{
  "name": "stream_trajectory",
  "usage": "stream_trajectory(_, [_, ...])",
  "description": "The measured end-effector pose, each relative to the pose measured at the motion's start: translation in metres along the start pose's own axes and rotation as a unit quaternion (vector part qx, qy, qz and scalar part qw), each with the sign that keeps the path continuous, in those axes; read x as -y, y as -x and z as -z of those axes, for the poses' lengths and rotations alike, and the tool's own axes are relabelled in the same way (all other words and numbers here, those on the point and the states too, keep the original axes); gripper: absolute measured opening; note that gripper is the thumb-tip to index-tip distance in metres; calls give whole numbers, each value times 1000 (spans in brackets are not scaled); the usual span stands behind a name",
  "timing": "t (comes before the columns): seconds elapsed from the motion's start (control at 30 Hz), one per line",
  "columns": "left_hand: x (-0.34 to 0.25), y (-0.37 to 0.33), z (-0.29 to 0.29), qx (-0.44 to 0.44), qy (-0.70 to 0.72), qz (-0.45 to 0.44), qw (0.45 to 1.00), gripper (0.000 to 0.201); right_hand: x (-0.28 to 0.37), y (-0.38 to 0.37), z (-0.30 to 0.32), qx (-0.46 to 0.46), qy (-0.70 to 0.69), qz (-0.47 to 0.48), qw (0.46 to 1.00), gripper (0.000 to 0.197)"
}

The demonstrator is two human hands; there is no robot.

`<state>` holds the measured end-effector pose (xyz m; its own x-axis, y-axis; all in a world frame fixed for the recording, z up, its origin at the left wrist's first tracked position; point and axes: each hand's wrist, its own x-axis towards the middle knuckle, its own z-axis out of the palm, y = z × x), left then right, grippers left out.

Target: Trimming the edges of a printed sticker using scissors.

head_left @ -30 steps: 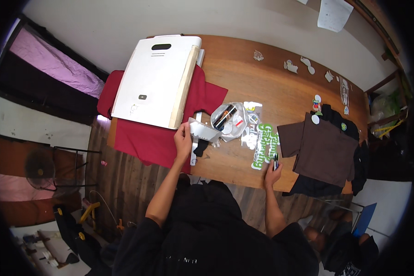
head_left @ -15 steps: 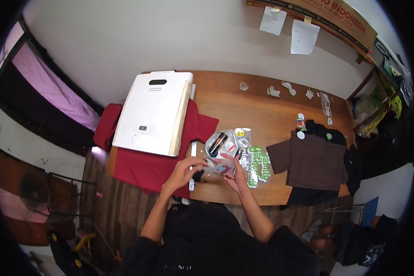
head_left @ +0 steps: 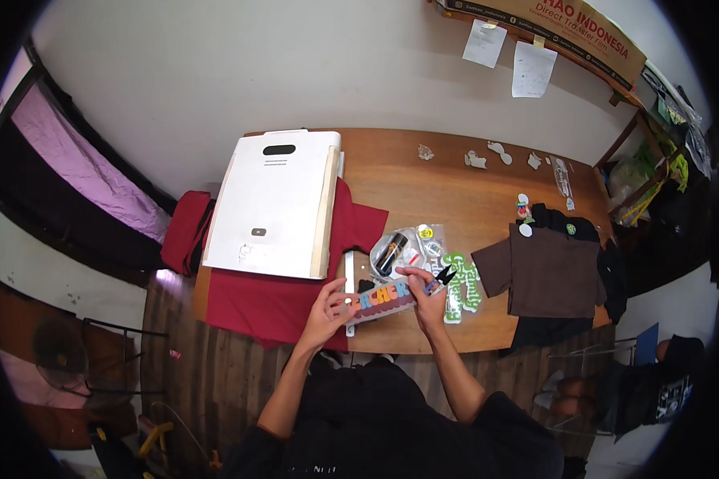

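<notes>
A strip of printed transfer film (head_left: 382,298), with colourful block letters on a brownish band, stretches between my hands above the table's front edge. My left hand (head_left: 327,314) pinches its left end. At the other end, my right hand (head_left: 426,301) grips the film with the thumb on top. Black pointed blades (head_left: 446,276), apparently of thread snips, stick out beyond the right fingers; their handle is hidden. Just behind the film lies a clear plastic bag (head_left: 377,254) with a black cylinder (head_left: 391,253) in it. Green-and-white lettered transfers (head_left: 460,291) lie beside my right hand.
A large white heat press (head_left: 272,203) stands at the left on a maroon shirt (head_left: 252,307). Folded brown cloth (head_left: 553,275) lies over black garments at the right. White scraps (head_left: 476,160) are scattered along the back of the wooden table (head_left: 407,188). Another person (head_left: 615,391) sits at the lower right.
The film, crumpled and see-through between my hands before, is now spread out with its lettering showing. The black blades have come into sight by my right hand. The view has shifted slightly.
</notes>
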<state>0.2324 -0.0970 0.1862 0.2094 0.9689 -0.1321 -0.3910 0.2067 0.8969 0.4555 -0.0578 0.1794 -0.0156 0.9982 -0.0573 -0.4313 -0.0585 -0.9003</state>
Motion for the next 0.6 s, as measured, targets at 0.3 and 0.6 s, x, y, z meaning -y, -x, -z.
stream_trajectory(0.3, [-22, -11, 36, -41, -174, -98, 979, 41, 27, 18, -31, -31, 164, -28, 986, 20])
stream_trajectory(0.6, [-52, -16, 85, -57, -4, -77, 995, 26, -4, 35, -74, -127, 70, 35, 989, 16])
